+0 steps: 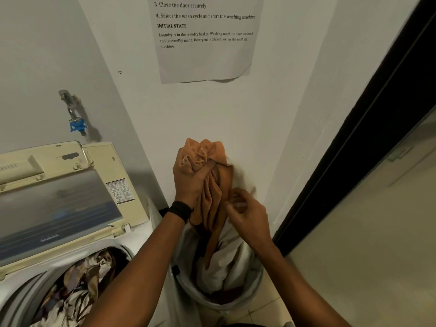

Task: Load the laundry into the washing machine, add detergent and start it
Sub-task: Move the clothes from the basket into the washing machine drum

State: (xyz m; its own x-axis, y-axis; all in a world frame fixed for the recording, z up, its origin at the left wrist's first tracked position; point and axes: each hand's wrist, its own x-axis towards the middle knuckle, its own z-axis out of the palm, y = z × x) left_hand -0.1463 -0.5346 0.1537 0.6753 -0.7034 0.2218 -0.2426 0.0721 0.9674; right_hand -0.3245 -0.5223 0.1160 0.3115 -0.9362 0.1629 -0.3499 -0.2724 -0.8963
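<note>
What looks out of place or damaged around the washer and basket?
The wall notice has its lower right corner missing and a curling bottom edge. The washer lid looks chipped at its near right corner. The left hand and right hand grip the orange cloth over the basket.

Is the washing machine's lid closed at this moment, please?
No, the lid stands raised behind the open drum, where patterned clothes lie.

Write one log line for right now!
step: loading | left hand: grips orange cloth | right hand: pinches it | washer: open, clothes inside
</note>
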